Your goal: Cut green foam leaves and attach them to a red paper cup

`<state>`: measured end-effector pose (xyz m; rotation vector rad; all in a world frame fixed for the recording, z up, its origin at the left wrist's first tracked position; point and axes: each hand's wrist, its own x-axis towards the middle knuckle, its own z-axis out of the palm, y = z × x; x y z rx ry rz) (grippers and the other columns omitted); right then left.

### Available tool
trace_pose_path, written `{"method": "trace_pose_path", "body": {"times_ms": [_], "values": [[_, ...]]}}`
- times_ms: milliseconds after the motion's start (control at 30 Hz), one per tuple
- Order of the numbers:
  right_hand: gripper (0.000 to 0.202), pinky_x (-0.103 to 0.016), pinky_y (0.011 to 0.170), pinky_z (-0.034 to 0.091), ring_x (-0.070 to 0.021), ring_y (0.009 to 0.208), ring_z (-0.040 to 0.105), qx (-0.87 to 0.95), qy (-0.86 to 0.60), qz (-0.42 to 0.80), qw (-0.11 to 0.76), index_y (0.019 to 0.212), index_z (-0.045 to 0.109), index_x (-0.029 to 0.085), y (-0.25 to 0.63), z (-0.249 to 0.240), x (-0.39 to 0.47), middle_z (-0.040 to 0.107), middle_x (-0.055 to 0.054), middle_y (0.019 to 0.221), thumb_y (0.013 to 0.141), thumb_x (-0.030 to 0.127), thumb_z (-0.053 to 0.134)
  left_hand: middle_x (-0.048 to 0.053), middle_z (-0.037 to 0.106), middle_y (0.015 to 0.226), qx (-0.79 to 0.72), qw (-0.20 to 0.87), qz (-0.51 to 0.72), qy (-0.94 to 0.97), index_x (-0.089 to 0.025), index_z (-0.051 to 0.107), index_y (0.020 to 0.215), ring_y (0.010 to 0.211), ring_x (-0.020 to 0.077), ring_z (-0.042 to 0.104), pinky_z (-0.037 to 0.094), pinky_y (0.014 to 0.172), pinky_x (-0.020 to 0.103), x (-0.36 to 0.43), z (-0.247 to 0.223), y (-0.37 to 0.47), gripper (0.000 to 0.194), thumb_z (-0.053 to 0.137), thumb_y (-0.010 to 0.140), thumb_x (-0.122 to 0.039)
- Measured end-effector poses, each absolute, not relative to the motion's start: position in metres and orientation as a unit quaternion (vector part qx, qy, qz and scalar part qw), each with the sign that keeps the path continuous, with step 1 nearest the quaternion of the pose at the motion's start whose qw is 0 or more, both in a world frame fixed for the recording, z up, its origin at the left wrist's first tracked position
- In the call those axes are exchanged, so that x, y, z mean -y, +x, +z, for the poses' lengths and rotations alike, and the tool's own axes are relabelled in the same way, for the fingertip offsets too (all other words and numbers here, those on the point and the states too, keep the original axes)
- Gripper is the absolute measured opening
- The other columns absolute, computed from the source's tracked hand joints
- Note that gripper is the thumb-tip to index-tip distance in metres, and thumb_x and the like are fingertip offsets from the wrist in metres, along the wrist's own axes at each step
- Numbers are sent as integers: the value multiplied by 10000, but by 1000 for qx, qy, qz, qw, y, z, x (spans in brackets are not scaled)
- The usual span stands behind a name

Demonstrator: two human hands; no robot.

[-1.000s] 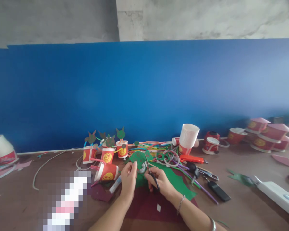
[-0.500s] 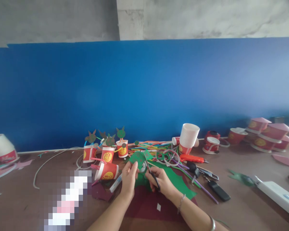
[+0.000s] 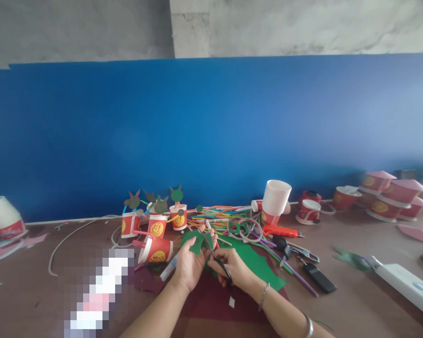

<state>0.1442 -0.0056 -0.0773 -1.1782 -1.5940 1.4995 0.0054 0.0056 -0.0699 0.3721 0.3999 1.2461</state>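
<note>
A piece of green paper is pinched in my left hand, whose palm is turned up. My right hand is closed around the dark handles of a pair of scissors. The scissor blades point up and left, against the green paper's right edge. Beneath my hands lie a larger green sheet and a dark red sheet. A white-and-red marker is just beyond my fingers.
Paper cups with animal-head cutouts stand left; one cup lies tipped. Behind are colourful pipe cleaners and a white cup stack. To the right lie an orange utility knife, keys and a white glue gun-like tool.
My left hand has turned its palm upward, and the green paper has tilted and rotated with it. The scissors remain in my right hand. The marker behind now shows.
</note>
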Motion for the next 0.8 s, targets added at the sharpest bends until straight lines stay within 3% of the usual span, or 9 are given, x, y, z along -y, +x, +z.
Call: {"method": "trace_pose_path", "body": {"times_ms": [233,533,733,800], "values": [[299,-196,369,368,-90,363,467,558,-472,483,482,736,582,150,144,-82,3,505,47,431,697,442,629,123,633,1137,-219,750,589,208,-156,500,1236,1026,255,603,463,875,407,-8,-73,5,459,512,788,-252],[296,-194,351,354,-82,327,443,535,-468,518,476,646,510,171,145,-83,-2,502,57,393,657,435,642,109,646,1108,-233,770,543,241,-127,598,1097,1012,250,601,472,836,352,0,-68,19,342,507,798,-265],[353,-197,371,328,-91,353,457,489,-475,484,549,606,469,185,149,-78,-1,495,46,400,674,484,643,169,641,1087,-265,758,578,148,-113,583,955,1058,256,586,470,876,370,-6,-70,8,473,479,804,-549],[379,-202,377,326,-92,360,457,487,-473,476,558,585,450,190,150,-78,-1,496,39,406,684,508,632,167,617,1144,-224,767,580,161,-121,564,947,1137,245,540,438,937,354,-6,-68,7,341,565,791,-425]]}}
